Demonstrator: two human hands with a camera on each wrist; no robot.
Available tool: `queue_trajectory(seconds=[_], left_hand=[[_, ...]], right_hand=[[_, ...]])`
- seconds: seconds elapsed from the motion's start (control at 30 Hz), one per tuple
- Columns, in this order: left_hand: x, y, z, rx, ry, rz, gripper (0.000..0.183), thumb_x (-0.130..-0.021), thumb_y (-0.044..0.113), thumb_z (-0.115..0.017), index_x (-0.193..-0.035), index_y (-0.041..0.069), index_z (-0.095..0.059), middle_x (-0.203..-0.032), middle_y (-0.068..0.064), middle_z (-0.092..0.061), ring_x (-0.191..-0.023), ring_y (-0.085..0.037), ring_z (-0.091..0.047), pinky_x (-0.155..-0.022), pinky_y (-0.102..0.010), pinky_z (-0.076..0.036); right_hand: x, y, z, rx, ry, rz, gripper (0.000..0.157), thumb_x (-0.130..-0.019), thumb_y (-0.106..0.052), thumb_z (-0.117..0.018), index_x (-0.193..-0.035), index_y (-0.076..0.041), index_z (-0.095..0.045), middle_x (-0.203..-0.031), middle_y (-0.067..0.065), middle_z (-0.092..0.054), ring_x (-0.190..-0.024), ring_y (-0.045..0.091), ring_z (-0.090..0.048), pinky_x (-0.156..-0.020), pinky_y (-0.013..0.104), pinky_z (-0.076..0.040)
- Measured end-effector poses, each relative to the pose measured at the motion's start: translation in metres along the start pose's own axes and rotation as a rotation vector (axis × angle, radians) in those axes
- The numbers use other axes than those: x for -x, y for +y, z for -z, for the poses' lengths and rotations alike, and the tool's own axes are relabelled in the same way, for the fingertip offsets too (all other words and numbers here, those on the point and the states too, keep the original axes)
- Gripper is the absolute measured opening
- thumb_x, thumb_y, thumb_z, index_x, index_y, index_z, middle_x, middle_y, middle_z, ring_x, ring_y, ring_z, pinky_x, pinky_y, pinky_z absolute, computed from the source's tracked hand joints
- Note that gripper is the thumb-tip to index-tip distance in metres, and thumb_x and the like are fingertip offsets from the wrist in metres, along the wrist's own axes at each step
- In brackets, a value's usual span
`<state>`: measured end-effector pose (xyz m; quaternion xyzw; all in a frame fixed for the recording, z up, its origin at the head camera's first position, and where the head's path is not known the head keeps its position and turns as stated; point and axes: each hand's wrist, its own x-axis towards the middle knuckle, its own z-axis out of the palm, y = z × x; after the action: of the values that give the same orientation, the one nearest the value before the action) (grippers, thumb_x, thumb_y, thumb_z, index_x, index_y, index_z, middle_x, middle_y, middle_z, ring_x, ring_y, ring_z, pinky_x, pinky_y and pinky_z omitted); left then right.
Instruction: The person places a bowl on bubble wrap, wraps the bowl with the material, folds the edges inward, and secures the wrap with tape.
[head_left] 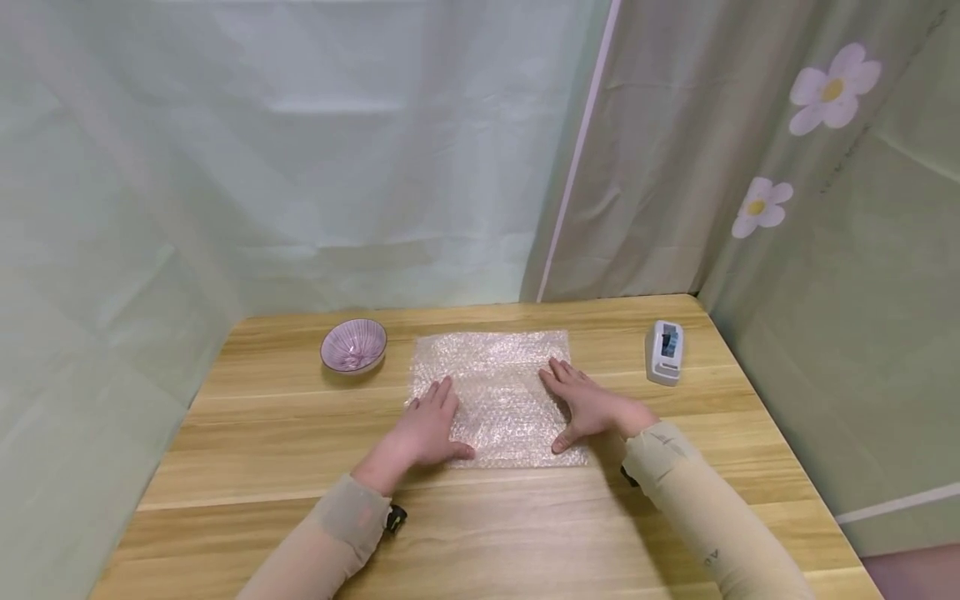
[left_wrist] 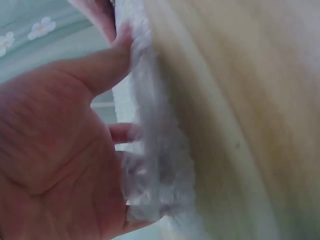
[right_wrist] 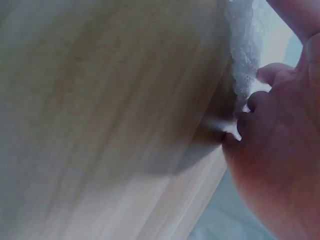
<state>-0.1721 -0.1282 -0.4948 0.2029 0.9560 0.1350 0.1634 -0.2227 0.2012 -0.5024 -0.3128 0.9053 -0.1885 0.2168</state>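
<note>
A sheet of clear bubble wrap [head_left: 502, 400] lies on the wooden table in front of the person. The left hand [head_left: 429, 425] rests on its left side, fingers spread and pointing away, thumb toward the near edge. In the left wrist view, the fingertips and thumb of that hand [left_wrist: 65, 135] are right at the edge of the bubble wrap [left_wrist: 150, 140]. On the right side of the sheet lies the right hand [head_left: 588, 404], its fingers extended and its thumb apart. The right wrist view shows the fingertips of this hand [right_wrist: 280, 120] beside the sheet's edge.
A purple-striped bowl [head_left: 354, 346] stands at the back left of the wooden table [head_left: 270, 450]. Toward the back right is a white and grey tape dispenser [head_left: 665, 352]. Pale green curtains [head_left: 375, 150] hang behind and along both sides of the table.
</note>
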Motion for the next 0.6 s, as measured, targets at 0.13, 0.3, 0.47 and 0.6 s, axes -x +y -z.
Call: queue_trajectory(seconds=[0.13,0.3,0.47,0.6], left_hand=[[0.002,-0.004,0.003,0.068,-0.017,-0.017,0.098,-0.075,0.054,-0.093,-0.144,-0.001,-0.049,-0.173,-0.032,-0.01,-0.159,-0.051,-0.015,-0.124,-0.069,-0.022],[0.006,-0.011,0.009,0.152,-0.014,-0.045,0.108,-0.069,0.046,-0.099,-0.15,-0.002,-0.046,-0.171,-0.036,-0.011,-0.158,-0.053,-0.014,-0.124,-0.069,-0.02],[0.012,-0.02,0.012,0.168,-0.01,-0.073,0.109,-0.07,0.038,-0.099,-0.157,0.002,-0.045,-0.172,-0.032,-0.014,-0.158,-0.053,-0.015,-0.125,-0.07,-0.017],[0.017,-0.031,0.01,0.147,-0.026,-0.084,0.109,-0.074,0.038,-0.097,-0.163,0.009,-0.042,-0.174,-0.029,-0.012,-0.16,-0.051,-0.011,-0.125,-0.07,-0.013]], right_hand=[[-0.001,0.0,0.002,0.008,-0.023,-0.038,0.145,-0.069,-0.05,-0.098,-0.169,0.004,-0.008,-0.172,0.033,0.01,-0.16,0.05,0.004,-0.129,0.062,-0.003],[-0.001,-0.003,0.006,0.021,-0.05,-0.063,0.147,-0.067,-0.049,-0.098,-0.169,0.002,-0.005,-0.172,0.03,0.013,-0.16,0.048,0.007,-0.129,0.061,-0.002],[-0.002,-0.003,0.008,0.016,-0.05,-0.069,0.147,-0.067,-0.048,-0.099,-0.169,0.001,-0.006,-0.173,0.029,0.012,-0.161,0.048,0.006,-0.13,0.061,-0.002],[-0.005,-0.003,0.005,0.023,-0.061,-0.072,0.147,-0.067,-0.05,-0.098,-0.17,0.0,-0.005,-0.174,0.028,0.012,-0.161,0.046,0.007,-0.13,0.059,-0.002]])
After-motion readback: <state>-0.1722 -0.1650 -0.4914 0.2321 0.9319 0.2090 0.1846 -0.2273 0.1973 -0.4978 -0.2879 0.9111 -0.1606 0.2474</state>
